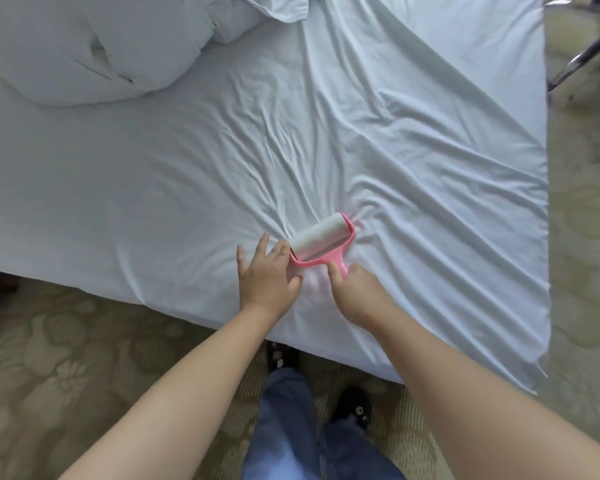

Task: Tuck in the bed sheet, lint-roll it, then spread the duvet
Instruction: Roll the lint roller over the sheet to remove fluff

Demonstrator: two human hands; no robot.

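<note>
Bed sheet [413, 133], wrinkled, mid-frame; right hand [355, 289] grips pink lint roller [321, 242], left hand [265, 275] flat; duvet [84, 46] upper left; patterned carpet [66, 358] below.

A bedroom: a bed [499, 348] under a white sheet [153, 185], bunched duvet [84, 46] far left, floral carpet [66, 358].

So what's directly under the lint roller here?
The lint roller rests on the wrinkled white bed sheet, held by the right hand; the left hand presses the sheet beside it. The mattress beneath is covered.
</note>
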